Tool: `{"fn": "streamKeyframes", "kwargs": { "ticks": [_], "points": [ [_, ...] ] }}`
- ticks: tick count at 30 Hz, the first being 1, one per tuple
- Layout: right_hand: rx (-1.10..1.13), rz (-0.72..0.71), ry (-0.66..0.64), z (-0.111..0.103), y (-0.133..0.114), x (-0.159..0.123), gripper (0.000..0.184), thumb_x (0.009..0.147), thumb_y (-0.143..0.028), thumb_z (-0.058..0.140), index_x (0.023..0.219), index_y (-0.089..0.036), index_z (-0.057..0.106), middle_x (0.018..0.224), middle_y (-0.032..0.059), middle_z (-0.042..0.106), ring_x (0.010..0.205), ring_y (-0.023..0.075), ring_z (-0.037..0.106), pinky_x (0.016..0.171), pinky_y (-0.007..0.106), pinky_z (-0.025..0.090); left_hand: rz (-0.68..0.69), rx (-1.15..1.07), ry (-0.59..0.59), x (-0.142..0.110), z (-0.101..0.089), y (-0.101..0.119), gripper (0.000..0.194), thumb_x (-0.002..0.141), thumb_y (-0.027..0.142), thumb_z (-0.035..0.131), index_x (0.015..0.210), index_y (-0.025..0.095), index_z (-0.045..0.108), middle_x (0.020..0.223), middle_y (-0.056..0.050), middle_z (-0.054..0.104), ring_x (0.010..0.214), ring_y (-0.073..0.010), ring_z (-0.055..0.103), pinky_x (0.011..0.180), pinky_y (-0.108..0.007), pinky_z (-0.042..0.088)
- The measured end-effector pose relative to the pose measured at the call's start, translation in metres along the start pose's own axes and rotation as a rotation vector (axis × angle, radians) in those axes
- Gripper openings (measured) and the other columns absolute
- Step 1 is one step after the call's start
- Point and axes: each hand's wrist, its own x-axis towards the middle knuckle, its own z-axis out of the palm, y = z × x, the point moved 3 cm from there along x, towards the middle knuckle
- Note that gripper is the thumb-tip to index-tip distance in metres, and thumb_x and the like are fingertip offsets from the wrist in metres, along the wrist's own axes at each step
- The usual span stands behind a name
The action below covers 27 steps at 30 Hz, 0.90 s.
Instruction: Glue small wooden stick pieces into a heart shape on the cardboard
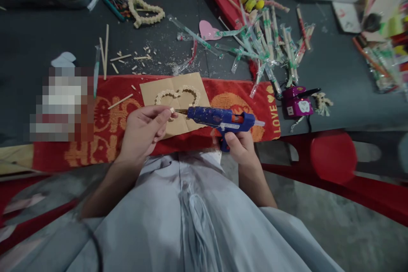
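Observation:
My right hand (239,145) grips a blue glue gun (210,115) by its handle, with its nozzle toward the left and a clear glue stick poking from its rear. Between the thumb and fingers of my left hand (145,129), a small pale piece of wooden stick (172,111) is pinched, right at the nozzle tip. Beneath lies a brown sheet of cardboard (178,126) bearing a heart outline (178,92) made of short pale pieces. My hands and the glue gun hide the outline's lower part.
A red towel (248,89) lies under the cardboard. Cut sticks (106,51) and crumbs are scattered behind it, near another heart frame (145,12). Wrapped chopsticks (269,38) pile up at back right. A purple device (296,103) sits at the towel's right; red chairs (333,157) stand alongside.

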Motion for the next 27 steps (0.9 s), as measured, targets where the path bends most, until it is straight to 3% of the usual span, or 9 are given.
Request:
{"fn": "streamKeyframes", "kwargs": {
  "ticks": [11,27],
  "points": [
    [-0.012,0.018,-0.071,0.001,-0.004,0.004,0.047,0.091,-0.064,0.058,0.078,-0.019,0.065,0.063,-0.0006,0.062,0.049,0.0100,0.054,0.046,0.023,0.043,0.025,0.121,-0.007,0.000,-0.011,-0.004,0.035,0.060,0.040,0.091,0.077,0.016,0.074,0.058,0.000,0.065,0.036,-0.0031,0.038,0.032,-0.015,0.023],
    [-0.093,-0.003,-0.111,0.000,-0.009,0.006,0.048,0.094,-0.061,0.054,0.071,-0.019,0.060,0.060,-0.0011,0.059,0.051,0.0097,0.052,0.048,0.024,0.040,0.069,0.190,-0.043,0.001,-0.020,-0.006,0.025,0.069,0.036,0.085,0.082,0.016,0.076,0.072,-0.006,0.075,0.037,-0.0022,0.039,0.032,-0.015,0.025]
  ]
}}
